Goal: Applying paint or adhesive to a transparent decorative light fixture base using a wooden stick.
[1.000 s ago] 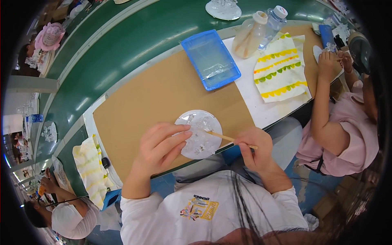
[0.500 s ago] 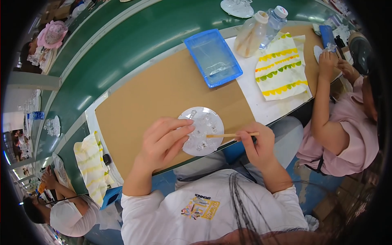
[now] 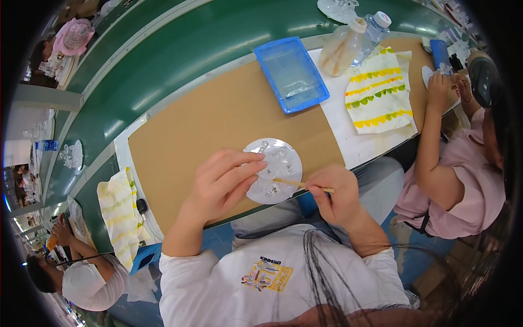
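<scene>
A round white dish (image 3: 291, 158) sits at the front edge of the brown board (image 3: 185, 136), with small clear glassy pieces on it. My left hand (image 3: 220, 182) reaches over the dish's left side, fingers bent and drawn together in a pinch. Whatever is between its fingertips is too small or hidden to make out. From the right, my right hand (image 3: 338, 193) grips a thin wooden stick (image 3: 289, 181). The stick's far tip is over the middle of the dish, among the clear pieces; whether it touches one cannot be seen.
Behind the dish lies a blue-rimmed shallow tray (image 3: 294, 73). Two plastic bottles (image 3: 340, 52) stand beside a patterned cloth (image 3: 378, 98); another cloth (image 3: 118, 212) hangs at the left. A co-worker in pink (image 3: 452, 185) sits close on the right.
The stick has tilted, its right end now lower, and my right hand has turned over it with its fingers more curled. My left hand stays by the dish. The view has shifted slightly.
</scene>
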Tool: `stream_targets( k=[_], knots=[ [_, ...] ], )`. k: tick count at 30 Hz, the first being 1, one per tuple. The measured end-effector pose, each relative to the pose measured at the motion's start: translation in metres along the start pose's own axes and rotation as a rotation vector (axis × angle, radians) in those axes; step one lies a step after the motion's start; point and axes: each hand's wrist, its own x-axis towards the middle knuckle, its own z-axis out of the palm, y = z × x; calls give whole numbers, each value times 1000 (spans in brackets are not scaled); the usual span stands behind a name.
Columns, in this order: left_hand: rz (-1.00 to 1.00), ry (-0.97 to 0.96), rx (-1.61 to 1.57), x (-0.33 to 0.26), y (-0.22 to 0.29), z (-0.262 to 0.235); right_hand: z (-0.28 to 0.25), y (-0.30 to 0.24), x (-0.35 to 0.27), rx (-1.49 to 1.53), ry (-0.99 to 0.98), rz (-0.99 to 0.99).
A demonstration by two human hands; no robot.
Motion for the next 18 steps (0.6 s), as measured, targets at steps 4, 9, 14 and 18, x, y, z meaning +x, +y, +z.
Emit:
stream_targets(
  k=[4,9,14,18],
  knots=[
    [-2,-9,2,1,0,-1,-5,2,-1,-10,3,25],
    [-12,-1,-16,-1,0,0,-10,0,-4,-33,-11,67],
    [3,-22,8,1,1,-2,-13,-3,0,-88,-34,35],
    [-2,-23,-6,0,-1,0,-8,-1,-4,-79,-37,18]
  ],
)
